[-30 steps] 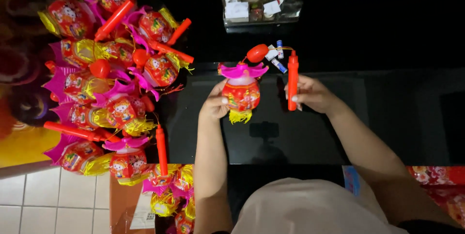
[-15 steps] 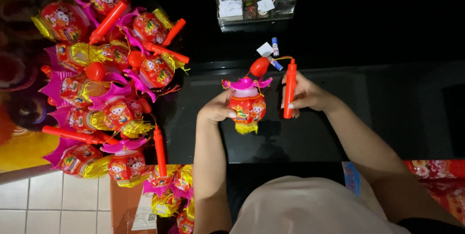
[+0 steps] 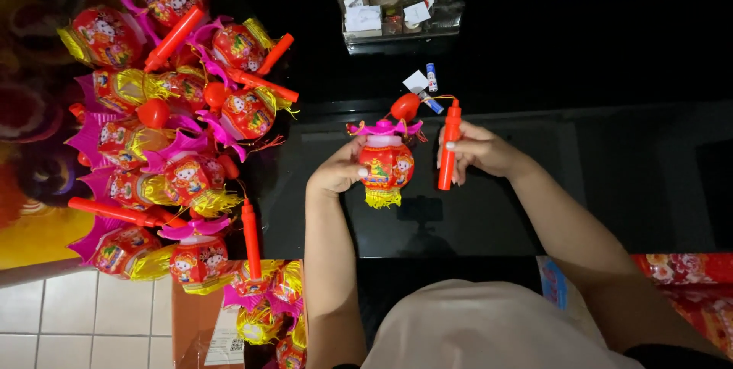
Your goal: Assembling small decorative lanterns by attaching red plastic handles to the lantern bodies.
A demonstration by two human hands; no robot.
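My left hand (image 3: 338,173) grips a small red toy lantern (image 3: 386,164) with a pink scalloped top, a red ball above it and a yellow fringe below. My right hand (image 3: 475,151) is closed around the lantern's red stick handle (image 3: 448,146), held upright just right of the lantern. A thin cord runs from the stick's top to the red ball (image 3: 405,106). Both hands hover over a black glossy tabletop (image 3: 534,209).
A large pile of similar red, pink and yellow lanterns with red sticks (image 3: 168,125) fills the left side. A clear organiser box (image 3: 397,3) stands at the table's far edge, with small batteries (image 3: 431,77) and a paper scrap near it. White floor tiles (image 3: 76,323) show lower left.
The lantern and stick have shifted slightly down and left in view, with the lantern now turned more upright between my hands. Both hands keep their grip.
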